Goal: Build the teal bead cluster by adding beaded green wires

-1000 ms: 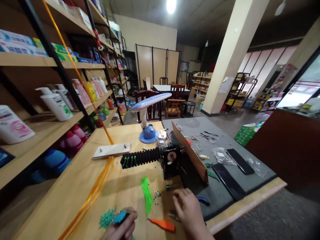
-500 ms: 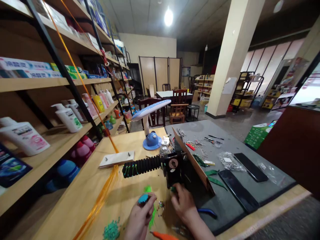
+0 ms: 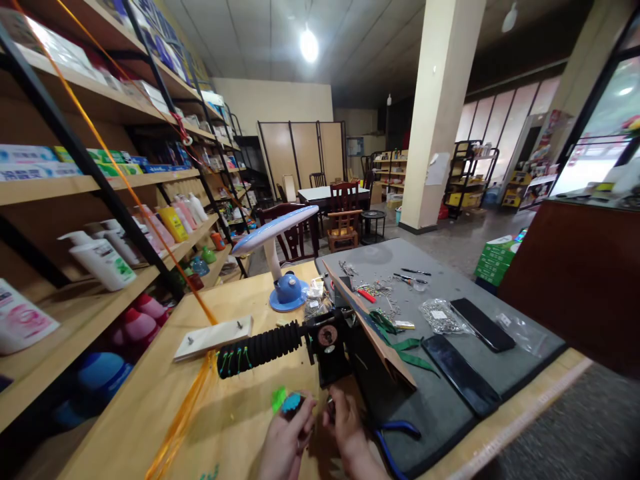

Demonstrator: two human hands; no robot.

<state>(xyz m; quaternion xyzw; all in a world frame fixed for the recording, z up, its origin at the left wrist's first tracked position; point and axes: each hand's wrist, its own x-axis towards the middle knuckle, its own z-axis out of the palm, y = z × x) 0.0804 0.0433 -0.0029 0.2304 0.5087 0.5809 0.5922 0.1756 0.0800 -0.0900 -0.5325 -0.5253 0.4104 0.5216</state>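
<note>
Stand [image 3: 331,343], with left hand [image 3: 287,437] nearside gripping blue piece [image 3: 291,403], best held steady, and right hand [image 3: 347,427] curled, its hold unclear.

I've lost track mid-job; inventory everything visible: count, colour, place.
Table: one, tan, foreground
Mat: one, grey, table's right
Roll: one, black, table's middle
Panel: one, brown, right of roll
Threads: bundle, orange, table's left
Lamp: one, blue-white, behind roll
Slabs: two, black, mat
Bag: one, clear, mat
Tool: one, blue-handled, mat's near edge
Strands: bunch, green, front centre
Shelves: several, tan, left
Bottles: several, mixed, shelves
Pillar: one, cream, background
Blue-topped piece: one, blue, front centre
Left hand, right hand: one each, front centre
</note>
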